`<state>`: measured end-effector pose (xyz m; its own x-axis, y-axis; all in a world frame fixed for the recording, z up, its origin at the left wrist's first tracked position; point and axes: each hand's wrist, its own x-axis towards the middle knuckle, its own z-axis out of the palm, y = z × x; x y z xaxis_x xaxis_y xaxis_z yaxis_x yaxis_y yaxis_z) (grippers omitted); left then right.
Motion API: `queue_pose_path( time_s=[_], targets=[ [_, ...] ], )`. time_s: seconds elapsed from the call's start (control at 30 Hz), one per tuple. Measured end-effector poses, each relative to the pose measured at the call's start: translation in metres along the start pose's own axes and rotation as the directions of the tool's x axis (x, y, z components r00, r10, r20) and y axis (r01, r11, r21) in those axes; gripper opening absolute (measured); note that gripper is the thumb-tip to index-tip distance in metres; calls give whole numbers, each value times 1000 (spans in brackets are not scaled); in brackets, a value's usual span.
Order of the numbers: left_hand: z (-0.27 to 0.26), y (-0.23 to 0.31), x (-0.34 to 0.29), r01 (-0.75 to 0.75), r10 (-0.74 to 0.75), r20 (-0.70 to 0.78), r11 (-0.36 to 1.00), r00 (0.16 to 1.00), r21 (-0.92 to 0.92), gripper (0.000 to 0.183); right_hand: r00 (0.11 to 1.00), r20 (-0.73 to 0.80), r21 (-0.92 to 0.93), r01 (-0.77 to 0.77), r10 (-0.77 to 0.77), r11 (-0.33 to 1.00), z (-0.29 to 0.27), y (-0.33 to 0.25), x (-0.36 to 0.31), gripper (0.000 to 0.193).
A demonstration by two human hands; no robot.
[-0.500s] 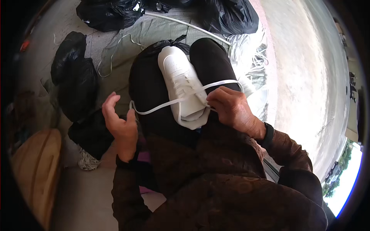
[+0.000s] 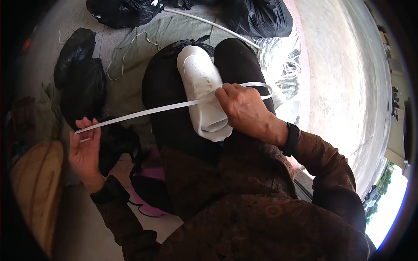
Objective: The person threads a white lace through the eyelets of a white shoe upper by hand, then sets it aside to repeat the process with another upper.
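A white sneaker lies across my dark-trousered thighs, toe pointing away from me. From its upper part a flat white shoelace runs taut to the left. My left hand holds that lace out at the far left, its fingers curled about it and a short tail showing below. My right hand is closed at the right side of the shoe's lacing opening, gripping the edge there; its fingertips are partly hidden. Behind that hand a loose loop of lace curves out to the right.
Black plastic bags lie on the left, and more are at the back. A pale pole crosses a grey-green sheet. Bundled white laces lie beyond my right knee. A wooden board-like piece stands at lower left.
My left hand has swung out to the left and toward me, drawing the slack lace straight. My right hand has shifted slightly up and left over the shoe's opening; the right-hand loop has shrunk.
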<state>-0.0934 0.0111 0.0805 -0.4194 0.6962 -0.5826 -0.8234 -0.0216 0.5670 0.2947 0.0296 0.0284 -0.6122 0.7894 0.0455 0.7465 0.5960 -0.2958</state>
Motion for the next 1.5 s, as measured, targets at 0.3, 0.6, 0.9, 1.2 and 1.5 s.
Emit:
queue_pose_path(
  time_s=[0.3,0.6,0.9,1.2,1.5],
  targets=[
    [-26,-76,-8,-232,50,305,766,951,600,25,993,-93,119,-64,75,991,-8,-2,-17,40],
    [10,-173,-42,-634,-105,680,282,726,720,16,953,-275,183,-80,129,980,5,-14,-17,24],
    [34,-191,-40,-618,-145,664,263,734,741,21,956,-245,227,-106,162,968,4,-11,-18,24],
    [26,-214,-46,-936,-182,919,-34,351,351,33,989,-42,-135,136,-143,981,-2,-6,-10,13],
    [21,-196,-67,-942,-54,942,-76,332,328,77,951,256,-364,262,-175,894,-11,-22,8,15]
  ],
)
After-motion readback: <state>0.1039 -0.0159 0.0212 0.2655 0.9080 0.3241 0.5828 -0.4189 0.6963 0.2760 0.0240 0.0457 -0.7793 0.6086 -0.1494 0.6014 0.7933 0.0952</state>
